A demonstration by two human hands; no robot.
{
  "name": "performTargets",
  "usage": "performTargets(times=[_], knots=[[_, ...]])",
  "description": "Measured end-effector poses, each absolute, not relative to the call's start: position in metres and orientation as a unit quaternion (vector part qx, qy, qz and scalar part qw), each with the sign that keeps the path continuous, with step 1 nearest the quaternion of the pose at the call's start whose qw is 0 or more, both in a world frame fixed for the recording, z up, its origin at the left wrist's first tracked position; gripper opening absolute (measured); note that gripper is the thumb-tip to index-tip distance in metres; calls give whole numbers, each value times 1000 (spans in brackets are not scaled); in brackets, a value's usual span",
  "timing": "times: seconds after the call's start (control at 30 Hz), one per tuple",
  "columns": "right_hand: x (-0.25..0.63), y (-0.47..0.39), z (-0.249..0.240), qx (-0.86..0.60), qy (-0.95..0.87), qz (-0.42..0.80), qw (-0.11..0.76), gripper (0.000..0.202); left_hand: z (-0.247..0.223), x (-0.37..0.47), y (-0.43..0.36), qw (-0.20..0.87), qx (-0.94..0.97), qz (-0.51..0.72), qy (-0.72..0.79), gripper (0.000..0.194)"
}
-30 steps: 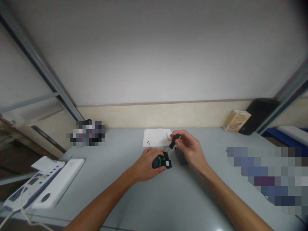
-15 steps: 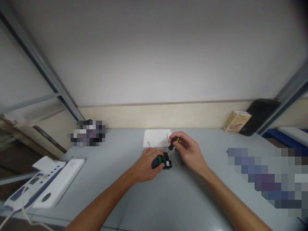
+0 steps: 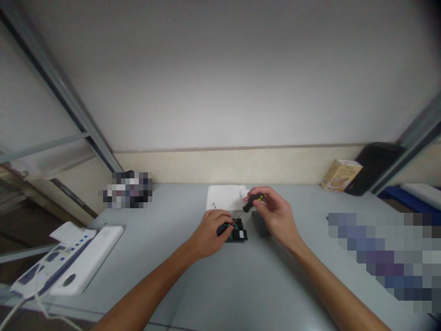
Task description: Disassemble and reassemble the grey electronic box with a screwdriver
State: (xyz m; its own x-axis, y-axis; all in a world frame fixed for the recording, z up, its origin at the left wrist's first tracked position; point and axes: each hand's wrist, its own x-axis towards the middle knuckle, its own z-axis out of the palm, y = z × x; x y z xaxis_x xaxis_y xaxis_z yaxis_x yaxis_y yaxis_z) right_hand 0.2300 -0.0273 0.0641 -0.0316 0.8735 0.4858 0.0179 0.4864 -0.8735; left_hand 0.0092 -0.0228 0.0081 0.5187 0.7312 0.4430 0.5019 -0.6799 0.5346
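My right hand point(image 3: 277, 214) grips a black screwdriver point(image 3: 253, 202) with yellow marks on its handle. Its thin shaft slants down and left to a small black device with a green circuit board point(image 3: 239, 230), lying on the table. Over the device's left side is my left hand point(image 3: 212, 231), thumb and forefinger drawn together near the screwdriver's tip. What sits between those fingertips is too small to make out. A dark grey block-like piece point(image 3: 261, 224) rests beside the device, partly behind my right hand.
White paper point(image 3: 225, 195) lies behind the device, with several tiny dark bits point(image 3: 214, 205) on it. A power strip point(image 3: 51, 262) with cables and a white slab point(image 3: 91, 259) are at left. A yellow box point(image 3: 341, 175) leans near a black panel point(image 3: 374, 168) at back right.
My left thumb has moved up from the device's near edge towards the forefinger. The screwdriver handle has shifted slightly right and tilted lower. More of the device and the grey piece shows.
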Motion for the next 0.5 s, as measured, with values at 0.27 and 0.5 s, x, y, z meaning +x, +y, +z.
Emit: performTargets(times=[0.27,0.5], knots=[[245,-19,66,-366,-529,362,675,24,7,8,-16,185,825,357,397,13],[266,-11,71,-353,-384,514,681,18,15,-6,-5,110,796,393,447,10]])
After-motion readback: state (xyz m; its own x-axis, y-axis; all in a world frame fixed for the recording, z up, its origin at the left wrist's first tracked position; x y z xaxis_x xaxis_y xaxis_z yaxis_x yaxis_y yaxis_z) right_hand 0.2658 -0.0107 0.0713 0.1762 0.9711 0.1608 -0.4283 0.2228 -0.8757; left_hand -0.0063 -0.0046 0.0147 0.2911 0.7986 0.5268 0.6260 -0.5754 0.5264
